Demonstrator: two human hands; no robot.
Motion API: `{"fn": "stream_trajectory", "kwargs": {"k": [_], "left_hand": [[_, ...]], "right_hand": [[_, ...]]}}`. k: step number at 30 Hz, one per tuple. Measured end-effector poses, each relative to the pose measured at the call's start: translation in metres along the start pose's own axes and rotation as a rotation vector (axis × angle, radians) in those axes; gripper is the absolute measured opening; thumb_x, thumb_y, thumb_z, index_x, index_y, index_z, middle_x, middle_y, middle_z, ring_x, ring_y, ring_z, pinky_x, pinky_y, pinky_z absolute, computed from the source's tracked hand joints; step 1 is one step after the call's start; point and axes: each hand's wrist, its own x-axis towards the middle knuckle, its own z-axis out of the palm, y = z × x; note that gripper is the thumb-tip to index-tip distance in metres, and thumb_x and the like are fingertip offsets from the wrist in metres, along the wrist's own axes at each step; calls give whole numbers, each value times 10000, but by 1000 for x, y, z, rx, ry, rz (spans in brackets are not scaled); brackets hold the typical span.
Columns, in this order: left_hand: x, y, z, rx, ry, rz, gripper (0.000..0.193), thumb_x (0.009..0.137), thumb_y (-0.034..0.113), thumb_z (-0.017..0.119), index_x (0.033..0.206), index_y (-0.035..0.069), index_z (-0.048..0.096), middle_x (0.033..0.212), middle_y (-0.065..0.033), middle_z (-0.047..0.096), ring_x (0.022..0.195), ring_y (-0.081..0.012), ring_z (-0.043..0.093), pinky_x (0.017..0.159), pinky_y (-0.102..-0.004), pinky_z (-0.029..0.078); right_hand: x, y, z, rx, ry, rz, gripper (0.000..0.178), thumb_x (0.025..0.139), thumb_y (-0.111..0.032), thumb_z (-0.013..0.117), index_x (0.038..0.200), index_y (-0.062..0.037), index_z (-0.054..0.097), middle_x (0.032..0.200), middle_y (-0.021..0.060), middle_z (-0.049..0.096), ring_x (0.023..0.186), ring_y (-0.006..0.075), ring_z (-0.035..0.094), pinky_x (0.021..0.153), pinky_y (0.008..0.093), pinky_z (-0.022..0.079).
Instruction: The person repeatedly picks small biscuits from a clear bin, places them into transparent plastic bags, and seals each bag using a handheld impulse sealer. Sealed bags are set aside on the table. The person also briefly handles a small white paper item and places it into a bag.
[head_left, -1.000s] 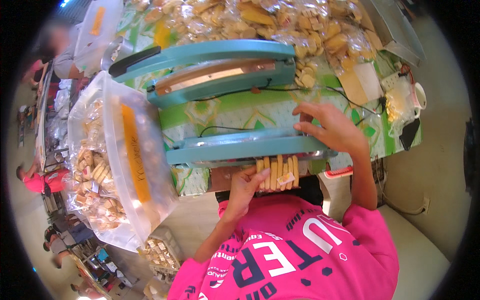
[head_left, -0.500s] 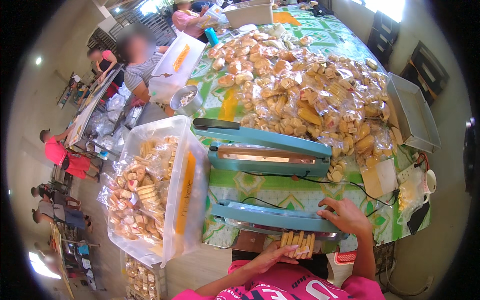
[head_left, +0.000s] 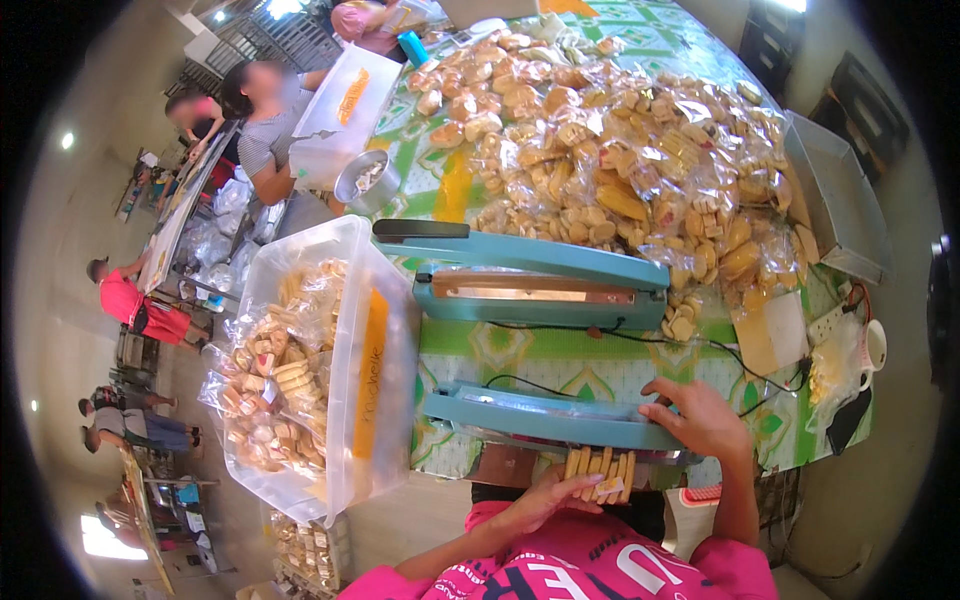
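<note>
Left hand (head_left: 545, 500) — fingers around packed biscuit sticks (head_left: 602, 472), apparently steadying them by heat sealer (head_left: 550, 415) at tabletop's (head_left: 440, 455) near edge; right hand (head_left: 700, 415) — fingers half-curled on sealer.

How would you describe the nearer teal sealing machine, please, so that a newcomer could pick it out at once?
On the green-and-white patterned tablecloth, go to the edge nearest the person's pink shirt. There stands a long, narrow, teal sealing machine. Unlike its untouched teal twin behind, it has the person's right hand at one end.

Left grip (head_left: 545, 502) snug, thumb (head_left: 582, 484) uppermost; right grip (head_left: 664, 402) higher, fingers (head_left: 662, 387) loosely bent.
</note>
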Motion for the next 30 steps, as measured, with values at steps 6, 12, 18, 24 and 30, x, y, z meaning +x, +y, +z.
{"fn": "stream_trajectory", "kwargs": {"k": [6,12,18,24,30], "left_hand": [[-1,4,0,11,-5,-20,460,929,365,649,1213,11,577,1074,-77,657,933,-142,656,820,-310,576],[1,5,0,5,-9,-2,476,927,360,650,1228,-3,584,1079,-91,677,945,-161,674,806,-303,580],[2,4,2,0,20,51,470,902,289,675,1239,-21,566,1109,-123,677,958,-200,687,799,-363,598],[6,4,-2,37,-43,131,486,899,328,678,1189,-53,596,1069,-138,677,919,-198,695,784,-343,606],[2,1,-5,39,-59,139,420,914,274,670,1187,-32,580,1070,-118,675,931,-189,685,790,-376,610]], "right_hand": [[1,3,-2,33,-18,37,335,933,-351,595,1072,-50,646,847,187,696,821,384,661,730,445,494],[1,3,1,0,76,-11,348,932,-358,590,1055,-36,638,877,202,685,850,388,651,739,455,491],[-3,4,6,95,305,-42,284,923,-274,635,1032,-12,644,897,146,683,811,332,646,702,390,492],[-17,-22,1,-232,658,-208,177,901,-175,671,986,-19,675,900,120,693,800,270,655,699,353,497],[-33,-72,-27,-375,798,-426,111,828,-48,710,926,-5,681,887,118,685,793,265,653,721,345,507]]}}
